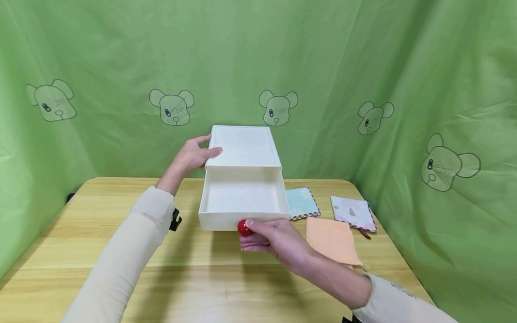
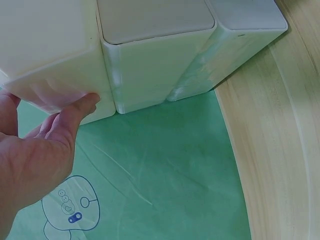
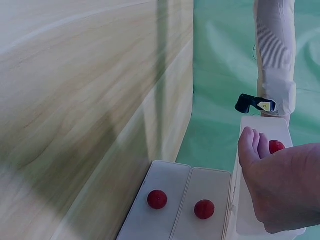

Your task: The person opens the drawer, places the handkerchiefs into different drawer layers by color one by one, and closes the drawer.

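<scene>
A white drawer box (image 1: 243,146) stands at the back middle of the wooden table (image 1: 101,251). Its top drawer (image 1: 244,198) is pulled out toward me and looks empty. My right hand (image 1: 251,233) pinches the drawer's red knob (image 1: 244,228) at the front; the right wrist view shows this knob (image 3: 276,146) between my fingers (image 3: 248,147), with two more red knobs (image 3: 157,199) on the lower drawers. My left hand (image 1: 207,146) rests on the box's top left edge with straight fingers; in the left wrist view its thumb (image 2: 82,107) touches the box wall (image 2: 150,75).
Three cloth pieces lie to the right of the box: a teal patterned one (image 1: 302,202), a pink and white one (image 1: 353,213) and an orange one (image 1: 332,240). A green curtain (image 1: 363,67) closes in the back and both sides.
</scene>
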Demonstrator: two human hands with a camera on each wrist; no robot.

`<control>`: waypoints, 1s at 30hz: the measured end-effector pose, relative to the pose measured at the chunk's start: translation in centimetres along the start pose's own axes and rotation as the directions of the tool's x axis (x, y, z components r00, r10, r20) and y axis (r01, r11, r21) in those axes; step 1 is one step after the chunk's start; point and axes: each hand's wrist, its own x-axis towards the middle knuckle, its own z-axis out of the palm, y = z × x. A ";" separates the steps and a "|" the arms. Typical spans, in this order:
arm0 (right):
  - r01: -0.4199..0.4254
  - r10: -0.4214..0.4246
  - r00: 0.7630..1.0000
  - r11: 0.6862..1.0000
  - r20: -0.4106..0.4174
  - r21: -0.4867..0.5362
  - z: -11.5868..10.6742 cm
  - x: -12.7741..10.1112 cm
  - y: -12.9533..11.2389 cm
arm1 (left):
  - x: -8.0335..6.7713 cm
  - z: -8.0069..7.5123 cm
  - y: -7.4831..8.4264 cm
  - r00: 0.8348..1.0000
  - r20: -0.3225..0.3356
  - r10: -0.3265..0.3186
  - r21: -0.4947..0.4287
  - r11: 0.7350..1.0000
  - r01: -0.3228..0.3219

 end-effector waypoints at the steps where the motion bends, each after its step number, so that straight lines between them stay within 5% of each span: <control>1: 0.001 -0.001 1.000 1.000 -0.001 0.002 0.0 0.0 0.0 | 0.0 0.0 0.0 1.000 0.000 0.000 0.001 1.000 0.000; 18: 0.005 -0.005 1.000 1.000 -0.002 -0.028 -0.2 0.0 0.3 | -0.1 0.0 0.0 1.000 -0.002 0.003 0.031 1.000 -0.003; 25: -0.027 0.035 0.998 0.989 0.052 -0.147 -1.0 -0.4 -0.6 | -0.1 -0.1 -0.1 1.000 -0.004 -0.004 0.043 0.999 0.004; 30: -0.015 0.051 0.992 0.952 0.111 -0.306 -2.0 -1.0 -2.0 | -0.1 -0.1 -0.2 1.000 -0.001 0.003 0.036 0.999 -0.003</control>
